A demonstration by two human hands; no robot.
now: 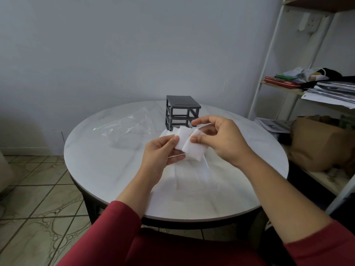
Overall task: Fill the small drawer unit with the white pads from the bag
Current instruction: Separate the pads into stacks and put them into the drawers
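Note:
A small dark grey drawer unit (181, 112) stands at the far side of the round white table (107, 169); its frame looks hollow, with no drawers seen in it. Both hands hold a fanned stack of white pads (189, 145) above the table's middle. My left hand (162, 155) grips the stack from the left with the thumb on top. My right hand (219, 138) pinches the stack's right part between thumb and fingers. Pale, drawer-like white shapes (192, 175) lie on the table beneath the hands, hard to make out. A clear plastic bag (124, 129) lies left of the unit.
A white shelf rack (269, 73) stands at the right with papers, cloths and a brown paper bag (317, 144). Tiled floor shows at the left. My red sleeves are at the bottom of the view.

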